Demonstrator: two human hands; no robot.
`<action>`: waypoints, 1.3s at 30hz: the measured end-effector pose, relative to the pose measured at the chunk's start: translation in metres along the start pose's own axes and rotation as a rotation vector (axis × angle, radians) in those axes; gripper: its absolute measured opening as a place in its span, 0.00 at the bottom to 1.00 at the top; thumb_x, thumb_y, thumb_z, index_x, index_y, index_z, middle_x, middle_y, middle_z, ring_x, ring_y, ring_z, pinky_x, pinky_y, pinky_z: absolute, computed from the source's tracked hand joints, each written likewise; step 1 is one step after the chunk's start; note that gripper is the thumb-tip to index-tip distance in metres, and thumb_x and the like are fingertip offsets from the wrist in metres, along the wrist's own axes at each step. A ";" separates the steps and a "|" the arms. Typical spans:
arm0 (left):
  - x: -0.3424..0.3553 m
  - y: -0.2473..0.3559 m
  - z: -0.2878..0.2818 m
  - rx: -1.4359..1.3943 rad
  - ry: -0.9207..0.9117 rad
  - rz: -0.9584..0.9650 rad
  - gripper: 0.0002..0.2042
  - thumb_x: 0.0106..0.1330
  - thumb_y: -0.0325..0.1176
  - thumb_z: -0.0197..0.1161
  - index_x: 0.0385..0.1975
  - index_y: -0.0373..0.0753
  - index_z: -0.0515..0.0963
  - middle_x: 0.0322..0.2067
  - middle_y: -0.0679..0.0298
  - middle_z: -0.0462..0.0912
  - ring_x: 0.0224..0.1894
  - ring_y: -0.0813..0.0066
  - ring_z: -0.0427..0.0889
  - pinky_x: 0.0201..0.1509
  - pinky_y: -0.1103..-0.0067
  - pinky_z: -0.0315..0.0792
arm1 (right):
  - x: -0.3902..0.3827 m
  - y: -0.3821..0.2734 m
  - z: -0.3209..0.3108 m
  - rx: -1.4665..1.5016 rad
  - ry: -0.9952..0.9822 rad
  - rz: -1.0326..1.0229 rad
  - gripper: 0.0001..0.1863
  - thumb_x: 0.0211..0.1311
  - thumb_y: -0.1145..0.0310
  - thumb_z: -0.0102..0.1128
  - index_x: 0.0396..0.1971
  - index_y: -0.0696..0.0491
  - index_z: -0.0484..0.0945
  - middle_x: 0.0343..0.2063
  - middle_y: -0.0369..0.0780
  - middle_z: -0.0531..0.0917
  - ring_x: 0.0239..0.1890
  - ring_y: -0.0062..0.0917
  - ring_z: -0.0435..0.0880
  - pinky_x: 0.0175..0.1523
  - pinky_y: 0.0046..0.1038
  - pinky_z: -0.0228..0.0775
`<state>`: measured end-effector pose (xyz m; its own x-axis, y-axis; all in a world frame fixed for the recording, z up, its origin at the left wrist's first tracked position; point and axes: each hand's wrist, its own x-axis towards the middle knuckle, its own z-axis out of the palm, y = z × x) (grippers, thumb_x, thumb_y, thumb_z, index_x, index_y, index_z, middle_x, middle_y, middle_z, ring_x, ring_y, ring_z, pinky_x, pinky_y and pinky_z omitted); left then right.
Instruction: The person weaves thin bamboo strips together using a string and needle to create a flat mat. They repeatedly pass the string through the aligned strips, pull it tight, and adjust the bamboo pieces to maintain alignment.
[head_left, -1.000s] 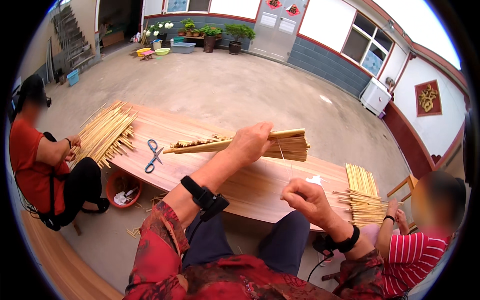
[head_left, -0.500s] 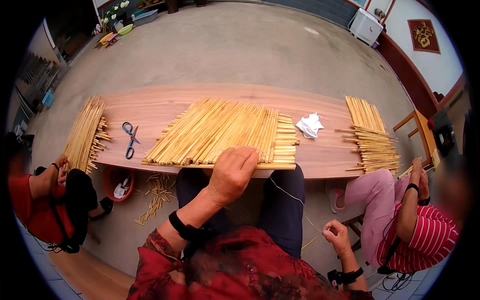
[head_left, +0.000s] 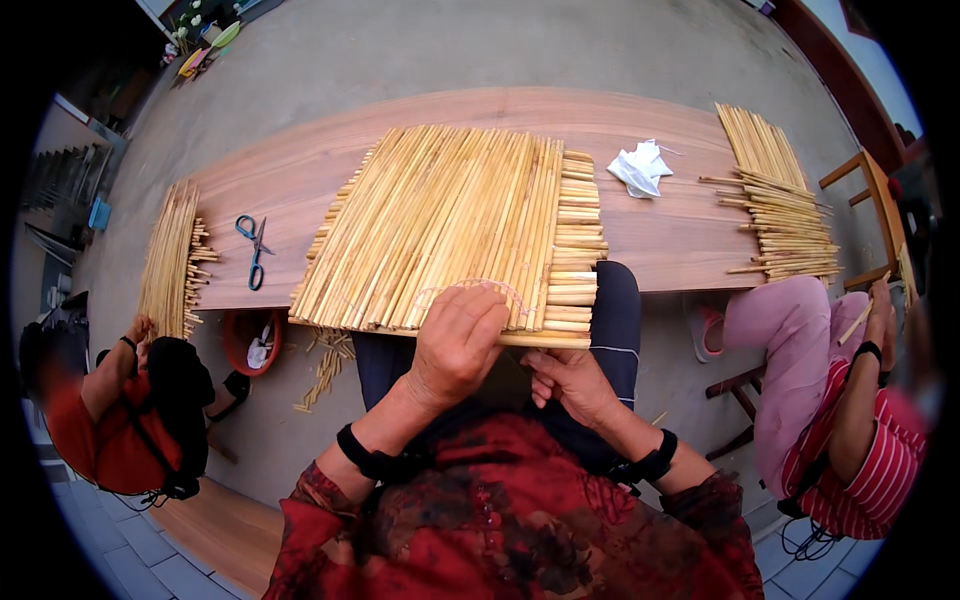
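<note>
A mat of pale yellow reed stalks [head_left: 440,220] lies slanted on the table, its near edge jutting over my knees. Beneath it, a layer of crosswise stalks [head_left: 578,240] shows along the right side. My left hand [head_left: 458,335] is closed over the near edge, fingers on top of the stalks. Just below that edge, to the right, my right hand [head_left: 572,380] has its fingers bent together; whatever is between them is too small to make out. A thin white string [head_left: 618,349] runs across my right knee, close to this hand.
Blue-handled scissors [head_left: 254,252] and a crumpled white cloth or tissue [head_left: 640,168] lie on the wooden table [head_left: 660,245]. Reed bundles rest at the left [head_left: 168,255] and right [head_left: 775,200] ends, beside two seated people. A reddish tub [head_left: 240,355] stands on the floor near cut stalk pieces.
My right hand has moved from low on the right, where it drew the string out, up to the mat's near edge. The left hand keeps its hold; the view has tilted down.
</note>
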<state>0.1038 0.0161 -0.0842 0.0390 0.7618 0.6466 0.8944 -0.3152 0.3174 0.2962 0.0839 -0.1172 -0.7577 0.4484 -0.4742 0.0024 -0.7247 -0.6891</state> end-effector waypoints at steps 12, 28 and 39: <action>-0.002 -0.003 0.010 0.013 0.022 0.015 0.23 0.42 0.19 0.63 0.44 0.33 0.74 0.45 0.54 0.80 0.47 0.54 0.81 0.51 0.62 0.73 | -0.143 0.014 -0.086 -0.346 0.460 0.061 0.12 0.70 0.65 0.55 0.29 0.57 0.76 0.17 0.35 0.75 0.19 0.20 0.79 0.23 0.20 0.72; -0.005 -0.007 0.003 0.005 -0.008 0.049 0.20 0.44 0.20 0.63 0.42 0.34 0.76 0.42 0.55 0.79 0.45 0.54 0.81 0.50 0.62 0.74 | -0.190 0.098 -0.249 -0.942 0.904 -0.069 0.14 0.74 0.61 0.50 0.43 0.54 0.81 0.13 0.29 0.71 0.10 0.12 0.63 0.15 0.17 0.54; -0.026 -0.006 0.009 0.026 -0.077 0.031 0.17 0.53 0.19 0.62 0.45 0.36 0.77 0.48 0.56 0.81 0.53 0.56 0.80 0.60 0.60 0.70 | -0.061 -0.010 -0.008 -0.949 0.186 -0.559 0.09 0.70 0.74 0.51 0.44 0.60 0.78 0.40 0.45 0.81 0.44 0.35 0.81 0.47 0.31 0.72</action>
<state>0.1014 0.0034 -0.1098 0.1005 0.7933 0.6005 0.9036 -0.3254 0.2787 0.3474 0.0684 -0.0861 -0.6986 0.7154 0.0138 0.2493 0.2614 -0.9325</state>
